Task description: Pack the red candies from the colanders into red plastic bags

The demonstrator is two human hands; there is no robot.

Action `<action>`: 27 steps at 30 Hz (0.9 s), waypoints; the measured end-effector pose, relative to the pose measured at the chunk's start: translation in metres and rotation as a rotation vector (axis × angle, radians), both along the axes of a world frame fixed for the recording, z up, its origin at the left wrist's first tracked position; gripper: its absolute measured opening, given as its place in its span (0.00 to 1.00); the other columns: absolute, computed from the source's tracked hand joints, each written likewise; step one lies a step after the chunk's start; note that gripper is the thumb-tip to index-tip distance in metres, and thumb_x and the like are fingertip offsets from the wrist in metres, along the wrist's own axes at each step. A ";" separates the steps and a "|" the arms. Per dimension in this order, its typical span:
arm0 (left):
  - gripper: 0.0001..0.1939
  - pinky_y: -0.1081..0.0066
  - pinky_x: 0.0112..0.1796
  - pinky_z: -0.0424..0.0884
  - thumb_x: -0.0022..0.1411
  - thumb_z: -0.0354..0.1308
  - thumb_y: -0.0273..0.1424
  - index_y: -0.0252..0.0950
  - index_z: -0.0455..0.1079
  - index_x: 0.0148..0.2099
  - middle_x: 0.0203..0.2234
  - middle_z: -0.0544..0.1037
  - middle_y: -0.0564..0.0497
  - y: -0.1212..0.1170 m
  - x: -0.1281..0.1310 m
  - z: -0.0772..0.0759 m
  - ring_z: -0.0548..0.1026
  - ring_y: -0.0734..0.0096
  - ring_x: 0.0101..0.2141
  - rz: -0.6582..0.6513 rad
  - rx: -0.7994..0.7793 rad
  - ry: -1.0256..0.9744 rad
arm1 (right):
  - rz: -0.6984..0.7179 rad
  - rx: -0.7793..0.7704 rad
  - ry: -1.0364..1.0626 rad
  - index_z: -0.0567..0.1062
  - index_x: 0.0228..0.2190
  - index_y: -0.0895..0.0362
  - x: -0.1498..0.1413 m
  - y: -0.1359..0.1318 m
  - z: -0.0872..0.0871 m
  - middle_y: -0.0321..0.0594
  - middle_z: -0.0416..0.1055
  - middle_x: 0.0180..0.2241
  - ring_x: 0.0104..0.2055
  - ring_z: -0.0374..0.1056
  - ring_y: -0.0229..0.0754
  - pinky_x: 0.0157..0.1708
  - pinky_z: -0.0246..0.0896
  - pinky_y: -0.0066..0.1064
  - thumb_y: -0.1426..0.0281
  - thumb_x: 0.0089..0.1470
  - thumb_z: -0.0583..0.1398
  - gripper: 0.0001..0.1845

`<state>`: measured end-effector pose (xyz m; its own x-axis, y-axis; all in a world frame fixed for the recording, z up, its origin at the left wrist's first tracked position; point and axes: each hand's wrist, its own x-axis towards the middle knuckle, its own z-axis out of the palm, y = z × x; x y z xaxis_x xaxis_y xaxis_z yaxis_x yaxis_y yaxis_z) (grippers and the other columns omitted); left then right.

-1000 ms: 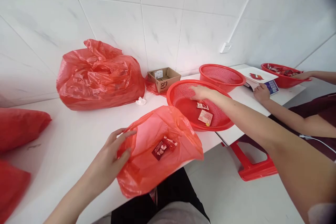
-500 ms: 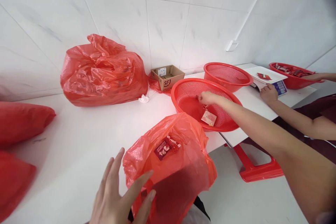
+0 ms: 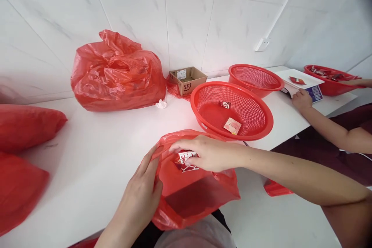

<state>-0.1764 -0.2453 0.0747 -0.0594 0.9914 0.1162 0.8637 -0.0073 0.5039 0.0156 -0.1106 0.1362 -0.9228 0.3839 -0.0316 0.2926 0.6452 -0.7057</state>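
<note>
My left hand (image 3: 142,188) grips the left rim of a red plastic bag (image 3: 186,217), thumb and fingers closed on the film. The bag stands with its mouth wide at the table's front edge. My right hand (image 3: 210,153) is over the mouth, fingers stretched and thumb apart. Just beneath its thumb is a white snack packet (image 3: 188,159) with red print, beside darker red packets partly hidden. Behind the bag, a red mesh basket (image 3: 203,114) contains a small red-and-white packet (image 3: 225,104) and a pale square card (image 3: 232,125).
A full red bag (image 3: 119,77) and a small cardboard box (image 3: 190,85) stand along the wall. Two red bags lie left. A second basket (image 3: 255,77) stands behind. At right, a co-worker's hand (image 3: 302,100) is at a scale (image 3: 310,81); another reaches into a packet-filled basket (image 3: 334,87).
My right hand has moved from the mesh basket to the bag's mouth, where a white packet now shows. My left hand, spread before, has closed on the bag's rim.
</note>
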 end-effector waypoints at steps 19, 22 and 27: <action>0.32 0.61 0.53 0.70 0.61 0.44 0.28 0.45 0.52 0.67 0.66 0.55 0.48 0.017 -0.018 0.017 0.62 0.55 0.61 0.010 -0.035 -0.056 | -0.384 0.024 -0.347 0.69 0.55 0.52 0.077 0.155 0.016 0.46 0.68 0.55 0.48 0.71 0.47 0.40 0.70 0.34 0.65 0.52 0.64 0.28; 0.27 0.63 0.46 0.75 0.65 0.45 0.34 0.50 0.56 0.66 0.65 0.56 0.50 0.013 -0.025 0.016 0.65 0.53 0.60 0.061 -0.035 -0.044 | -0.366 0.236 -0.880 0.74 0.50 0.57 0.099 0.172 -0.030 0.51 0.72 0.47 0.43 0.72 0.51 0.38 0.67 0.36 0.70 0.38 0.71 0.33; 0.24 0.57 0.47 0.75 0.65 0.48 0.40 0.56 0.59 0.64 0.65 0.56 0.52 0.010 -0.040 0.013 0.68 0.53 0.57 0.012 0.073 0.083 | -0.282 0.240 -0.955 0.78 0.38 0.58 0.104 0.174 -0.064 0.43 0.75 0.35 0.36 0.72 0.47 0.36 0.65 0.34 0.69 0.39 0.69 0.20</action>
<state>-0.2159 -0.2357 0.0875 -0.0581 0.9794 0.1935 0.9028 -0.0312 0.4289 0.1195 0.0633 0.0718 -0.4277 0.6761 -0.6000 0.8276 0.5598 0.0408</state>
